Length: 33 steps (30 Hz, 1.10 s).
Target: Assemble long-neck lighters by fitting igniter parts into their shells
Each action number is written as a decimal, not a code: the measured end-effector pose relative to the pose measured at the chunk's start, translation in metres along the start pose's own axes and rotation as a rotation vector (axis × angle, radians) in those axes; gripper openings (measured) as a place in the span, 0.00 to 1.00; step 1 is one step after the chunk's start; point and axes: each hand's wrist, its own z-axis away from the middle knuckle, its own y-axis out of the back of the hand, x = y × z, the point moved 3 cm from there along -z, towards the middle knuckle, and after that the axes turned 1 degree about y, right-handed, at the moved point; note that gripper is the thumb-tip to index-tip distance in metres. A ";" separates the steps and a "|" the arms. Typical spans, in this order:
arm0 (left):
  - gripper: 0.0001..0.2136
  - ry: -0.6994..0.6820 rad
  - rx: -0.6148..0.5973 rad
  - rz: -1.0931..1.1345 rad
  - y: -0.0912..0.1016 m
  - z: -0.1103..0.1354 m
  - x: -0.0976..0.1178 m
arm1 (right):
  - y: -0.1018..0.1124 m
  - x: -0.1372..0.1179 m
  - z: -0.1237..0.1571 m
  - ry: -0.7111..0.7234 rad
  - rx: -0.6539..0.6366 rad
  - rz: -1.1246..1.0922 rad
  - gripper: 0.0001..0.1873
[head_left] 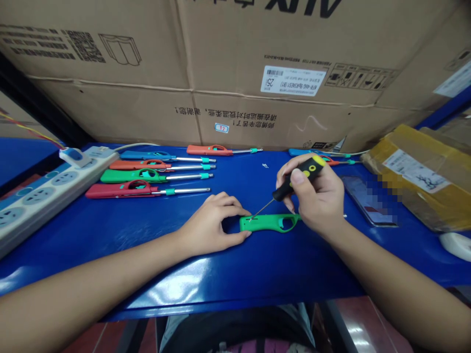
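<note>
Pinching a green lighter (268,223) is the left hand (212,223); the right hand (320,202) clenches a screwdriver (310,169).

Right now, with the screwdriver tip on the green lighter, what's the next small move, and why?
Probably twist the screwdriver in place with the right hand, pressing lightly. Its tip already sits at one end of the green lighter, and the left hand pinches that end against the blue table, so the body looks steadied for turning.

green lighter (267,223), black-and-yellow screwdriver (300,177), blue table (147,240), brown cardboard box (147,105), white power strip (37,198).
</note>
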 end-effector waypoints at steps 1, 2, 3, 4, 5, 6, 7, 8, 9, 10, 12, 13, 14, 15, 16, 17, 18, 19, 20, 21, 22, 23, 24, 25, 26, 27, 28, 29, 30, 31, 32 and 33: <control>0.13 -0.004 -0.001 0.001 -0.001 0.000 0.000 | -0.001 0.000 0.002 0.001 -0.026 0.010 0.08; 0.14 -0.007 0.000 0.003 -0.001 0.000 0.000 | -0.002 0.000 0.003 0.001 -0.053 0.019 0.07; 0.14 -0.011 0.001 0.007 -0.002 -0.001 0.000 | -0.003 0.001 0.005 0.001 -0.080 0.028 0.07; 0.14 -0.015 0.004 0.011 -0.003 -0.001 -0.001 | -0.004 0.001 0.006 0.001 -0.101 0.033 0.07; 0.15 -0.019 0.007 0.016 -0.003 -0.001 -0.001 | -0.005 0.001 0.007 0.000 -0.117 0.036 0.06; 0.15 -0.023 0.010 0.020 -0.004 -0.002 -0.001 | -0.005 0.001 0.008 0.001 -0.125 0.037 0.06; 0.15 -0.026 0.013 0.024 -0.004 -0.002 -0.001 | -0.006 0.001 0.008 0.004 -0.128 0.037 0.06; 0.15 -0.027 0.014 0.026 -0.004 -0.002 -0.002 | -0.006 0.001 0.009 0.007 -0.130 0.037 0.06; 0.15 -0.027 0.016 0.027 -0.004 -0.002 -0.002 | -0.006 0.001 0.009 0.010 -0.132 0.036 0.06; 0.15 -0.027 0.018 0.028 -0.004 -0.001 -0.002 | -0.006 0.002 0.009 0.012 -0.134 0.034 0.05; 0.16 -0.027 0.019 0.027 -0.004 -0.001 -0.002 | -0.006 0.002 0.008 0.016 -0.137 0.032 0.05; 0.16 -0.026 0.020 0.026 -0.004 0.000 -0.002 | -0.007 0.001 0.008 0.018 -0.139 0.032 0.05; 0.16 -0.025 0.020 0.025 -0.003 0.000 -0.002 | -0.006 0.001 0.008 0.020 -0.140 0.032 0.05; 0.16 -0.024 0.020 0.025 -0.004 0.000 -0.002 | -0.006 0.001 0.009 0.022 -0.140 0.033 0.05; 0.16 -0.023 0.018 0.024 -0.004 0.001 -0.002 | -0.006 0.001 0.009 0.024 -0.141 0.034 0.05; 0.15 -0.023 0.018 0.025 -0.004 0.001 -0.002 | -0.006 0.001 0.009 0.025 -0.141 0.034 0.05; 0.15 -0.024 0.018 0.026 -0.004 0.000 -0.002 | -0.006 0.000 0.010 0.026 -0.141 0.033 0.05; 0.15 -0.024 0.017 0.026 -0.004 0.000 -0.003 | -0.006 0.000 0.010 0.028 -0.139 0.033 0.05; 0.16 -0.024 0.017 0.026 -0.004 0.000 -0.003 | -0.006 0.000 0.010 0.028 -0.139 0.032 0.04; 0.16 -0.023 0.016 0.026 -0.004 -0.001 -0.003 | -0.006 0.001 0.010 0.026 -0.140 0.031 0.04; 0.16 -0.022 0.016 0.025 -0.004 -0.001 -0.003 | -0.006 0.001 0.011 0.022 -0.140 0.028 0.04; 0.16 -0.021 0.014 0.026 -0.004 -0.002 -0.003 | -0.006 0.002 0.011 0.016 -0.140 0.026 0.04; 0.16 -0.020 0.013 0.026 -0.004 -0.002 -0.002 | -0.006 0.003 0.012 0.009 -0.140 0.024 0.05; 0.16 -0.020 0.012 0.027 -0.004 -0.002 -0.002 | -0.007 0.004 0.012 0.000 -0.142 0.022 0.05; 0.16 -0.020 0.012 0.027 -0.004 -0.001 -0.002 | -0.007 0.005 0.013 -0.008 -0.146 0.021 0.05; 0.15 -0.021 0.010 0.027 -0.004 -0.001 -0.002 | -0.007 0.006 0.013 -0.014 -0.150 0.020 0.05; 0.15 -0.021 0.011 0.027 -0.004 0.000 -0.002 | -0.008 0.007 0.013 -0.018 -0.156 0.020 0.05; 0.15 -0.020 0.009 0.027 -0.004 0.000 -0.002 | -0.008 0.007 0.014 -0.019 -0.161 0.018 0.05; 0.15 -0.020 0.008 0.026 -0.004 0.000 -0.003 | -0.009 0.008 0.014 -0.020 -0.165 0.015 0.05; 0.15 -0.019 0.010 0.025 -0.004 0.000 -0.003 | -0.009 0.008 0.014 -0.022 -0.167 0.013 0.05; 0.16 -0.018 0.006 0.025 -0.004 0.000 -0.003 | -0.009 0.008 0.014 -0.025 -0.167 0.012 0.05; 0.16 -0.017 0.006 0.026 -0.004 0.000 -0.003 | -0.009 0.008 0.014 -0.028 -0.168 0.012 0.05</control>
